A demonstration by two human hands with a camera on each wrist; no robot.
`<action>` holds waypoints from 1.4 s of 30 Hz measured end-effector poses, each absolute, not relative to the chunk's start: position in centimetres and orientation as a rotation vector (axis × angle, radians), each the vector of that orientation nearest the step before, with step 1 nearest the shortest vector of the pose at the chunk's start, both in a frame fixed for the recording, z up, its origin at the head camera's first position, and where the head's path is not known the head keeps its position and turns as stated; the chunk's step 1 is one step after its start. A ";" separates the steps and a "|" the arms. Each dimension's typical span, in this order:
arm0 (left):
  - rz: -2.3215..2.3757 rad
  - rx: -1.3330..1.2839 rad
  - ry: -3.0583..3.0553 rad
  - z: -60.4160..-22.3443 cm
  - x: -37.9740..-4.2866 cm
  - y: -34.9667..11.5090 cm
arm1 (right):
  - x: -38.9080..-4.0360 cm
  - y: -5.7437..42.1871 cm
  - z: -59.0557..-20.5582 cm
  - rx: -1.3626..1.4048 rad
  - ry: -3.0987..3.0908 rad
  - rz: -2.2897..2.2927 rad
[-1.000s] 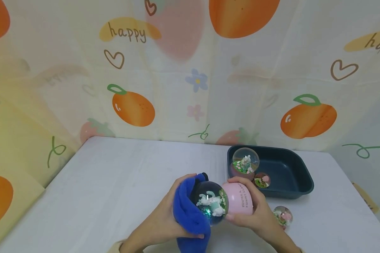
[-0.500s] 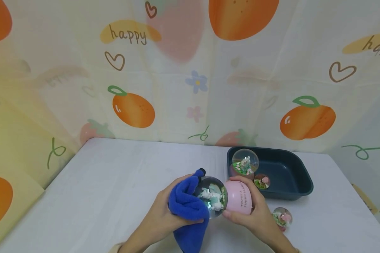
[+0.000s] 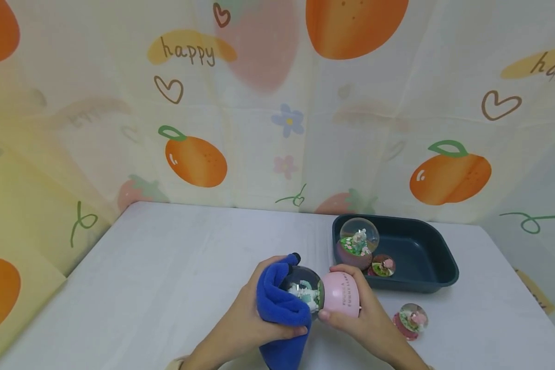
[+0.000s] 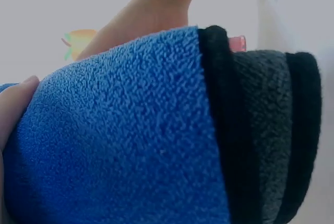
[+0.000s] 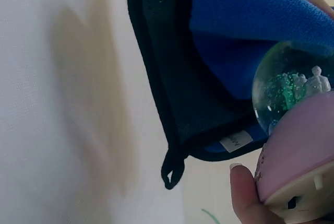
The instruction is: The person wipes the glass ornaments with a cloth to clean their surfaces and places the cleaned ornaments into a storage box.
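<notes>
A snow globe [image 3: 342, 295] with a pink lettered base lies on its side between the two hands, its glass ball pointing left. My right hand [image 3: 367, 318] grips the pink base, thumb in front and fingers behind. In my left hand [image 3: 247, 318] is a blue cloth [image 3: 282, 308], wrapped against the glass. White figures and green glitter show inside the ball in the right wrist view, where the cloth [image 5: 224, 31] shows a dark grey underside, black edging and a hanging loop. The cloth [image 4: 130, 130] fills most of the left wrist view and hides much of that hand.
A dark blue tray [image 3: 416, 252] stands at the back right of the white table [image 3: 180, 257]. In it are a large snow globe [image 3: 358, 244] and a small one [image 3: 383, 265]. Another small snow globe [image 3: 411, 321] with a pink base stands in front of the tray, near the right forearm.
The held globe has shifted slightly left and turned a little, and the cloth covers more of its glass now. Both hands keep their holds. The tray and other globes stay put.
</notes>
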State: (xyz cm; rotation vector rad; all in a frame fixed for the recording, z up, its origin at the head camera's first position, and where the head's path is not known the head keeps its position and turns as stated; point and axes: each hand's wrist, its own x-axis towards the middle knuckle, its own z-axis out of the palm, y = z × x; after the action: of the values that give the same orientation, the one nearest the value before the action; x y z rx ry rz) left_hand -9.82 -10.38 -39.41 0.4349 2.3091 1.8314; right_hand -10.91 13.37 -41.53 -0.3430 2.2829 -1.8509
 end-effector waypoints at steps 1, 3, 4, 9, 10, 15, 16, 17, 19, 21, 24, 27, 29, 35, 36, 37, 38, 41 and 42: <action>1.829 0.437 2.311 -39.4 -9.8 -10.3 | -10.9 13.4 -41.5 -0.348 2.285 -1.844; 1.825 0.455 2.335 -39.4 -9.7 -10.3 | -10.9 13.4 -41.5 -0.358 2.276 -1.842; 1.815 0.462 2.360 -39.5 -9.7 -10.3 | -10.9 13.4 -41.4 -0.369 2.262 -1.848; 1.854 0.511 2.482 -39.7 -9.9 -10.7 | -11.2 14.0 -41.3 -0.516 2.161 -1.928; 1.871 0.528 2.506 -39.8 -9.9 -10.8 | -11.3 14.1 -41.3 -0.536 2.150 -1.940; 1.925 0.612 2.579 -40.1 -10.1 -11.0 | -11.5 14.2 -41.3 -0.494 2.169 -1.946; 1.928 0.608 2.579 -40.1 -10.1 -11.0 | -11.5 14.2 -41.3 -0.475 2.174 -1.945; 1.930 0.588 2.572 -40.1 -10.1 -11.0 | -11.5 14.1 -41.3 -0.470 2.170 -1.951; 1.935 0.537 2.536 -40.0 -10.1 -11.1 | -11.4 14.0 -41.4 -0.485 2.170 -1.961; 1.928 0.489 2.486 -39.8 -10.1 -11.1 | -11.4 13.9 -41.5 -0.506 2.163 -1.979; 1.893 0.460 2.439 -39.5 -10.0 -11.0 | -11.2 13.7 -41.6 -0.531 2.191 -1.989; 1.848 0.468 2.448 -39.4 -9.8 -10.7 | -10.9 13.5 -41.7 -0.550 2.300 -1.970; 1.802 0.490 2.512 -39.5 -9.7 -10.5 | -10.7 13.4 -41.8 -0.614 2.422 -1.936; 1.636 0.584 2.828 -40.2 -9.2 -9.7 | -10.4 12.9 -42.8 -0.925 2.785 -1.785; 1.620 0.589 2.865 -40.3 -9.1 -9.6 | -10.4 12.9 -42.9 -0.960 2.821 -1.759; 1.605 0.591 2.893 -40.3 -9.1 -9.5 | -10.3 12.9 -42.9 -0.989 2.846 -1.737; 1.586 0.596 2.925 -40.2 -9.0 -9.5 | -10.3 12.9 -42.9 -1.006 2.866 -1.716; 1.576 0.592 2.959 -40.1 -9.0 -9.5 | -10.3 12.9 -42.9 -1.061 2.919 -1.667; 1.578 0.586 2.962 -40.0 -9.0 -9.5 | -10.3 12.9 -42.8 -1.069 2.934 -1.657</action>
State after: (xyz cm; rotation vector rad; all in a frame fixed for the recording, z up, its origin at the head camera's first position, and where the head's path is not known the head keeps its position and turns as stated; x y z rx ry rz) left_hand -8.96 -9.47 -39.97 0.5865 2.9623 1.5776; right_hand -10.27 12.88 -42.84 -1.0691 2.9336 -1.6571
